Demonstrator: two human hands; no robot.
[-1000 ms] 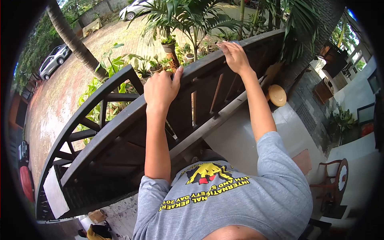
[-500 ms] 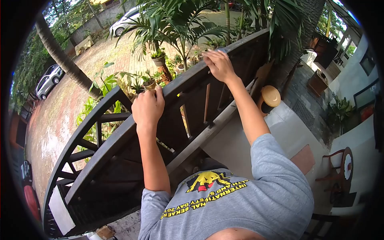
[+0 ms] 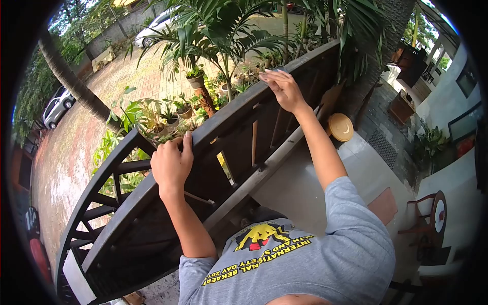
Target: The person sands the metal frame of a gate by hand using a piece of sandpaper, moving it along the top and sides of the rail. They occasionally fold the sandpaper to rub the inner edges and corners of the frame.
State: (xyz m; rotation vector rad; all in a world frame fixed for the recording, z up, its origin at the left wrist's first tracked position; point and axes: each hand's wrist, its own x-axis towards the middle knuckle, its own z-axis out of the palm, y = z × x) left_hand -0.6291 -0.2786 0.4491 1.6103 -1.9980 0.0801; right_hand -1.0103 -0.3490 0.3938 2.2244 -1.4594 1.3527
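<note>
A dark wooden railing [image 3: 229, 114] runs diagonally across the view. My left hand [image 3: 172, 165] grips its top rail, fingers curled over the far edge. My right hand [image 3: 283, 89] lies farther along the same rail, higher to the right. Its fingers are stretched out on the rail's top and it holds nothing. Both forearms reach up from my grey printed T-shirt [image 3: 305, 264] at the bottom.
Beyond the railing are potted plants [image 3: 195, 76], palms, a palm trunk [image 3: 71, 81], a brick-paved yard and parked cars [image 3: 152, 30]. On my side lie a pale tiled floor [image 3: 300, 188], a round tan lid-like object [image 3: 340, 127] and a wooden chair [image 3: 429, 223].
My left hand has slid down-left along the top rail. My right hand stays near the same spot, and its fingers have flattened out.
</note>
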